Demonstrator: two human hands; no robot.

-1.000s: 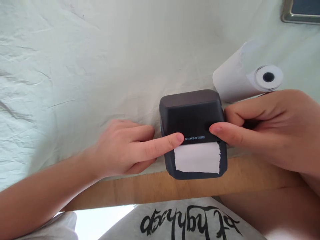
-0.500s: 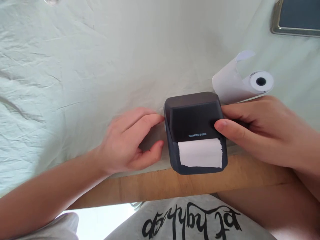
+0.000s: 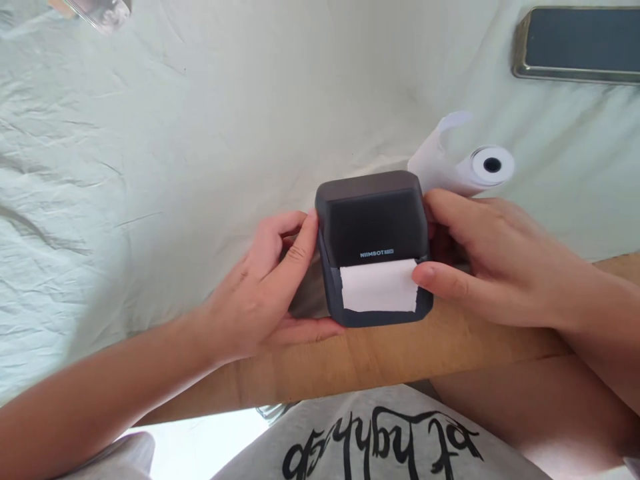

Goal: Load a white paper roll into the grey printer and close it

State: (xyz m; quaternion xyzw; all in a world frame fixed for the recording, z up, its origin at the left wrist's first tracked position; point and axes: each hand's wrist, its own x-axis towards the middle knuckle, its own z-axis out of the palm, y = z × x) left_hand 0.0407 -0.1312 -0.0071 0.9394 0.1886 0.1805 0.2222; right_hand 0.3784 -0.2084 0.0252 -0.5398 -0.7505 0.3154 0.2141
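Note:
A black label printer [image 3: 375, 223] marked NIIMBOT is at the middle of the view, near the table's front edge. White paper [image 3: 380, 287] sticks out below its lid and lies over its lower part. My left hand [image 3: 265, 287] grips the printer's left side, fingertips on the side wall and thumb at the lower left corner. My right hand [image 3: 485, 260] holds the right side, its thumb on the paper's right edge and its other fingers partly hidden behind the printer.
A partly unrolled white paper roll [image 3: 493, 165] lies just beyond my right hand. At the back right is a dark tin with a metal rim [image 3: 580, 73]. A clear plastic object [image 3: 107, 13] shows at the top left. Wrinkled pale cloth [image 3: 225, 120] covers the wooden table [image 3: 390, 353].
My left hand has closed onto the printer's left side. My right thumb has moved down from the lid to the paper. The printer, roll and tin appear further left in view.

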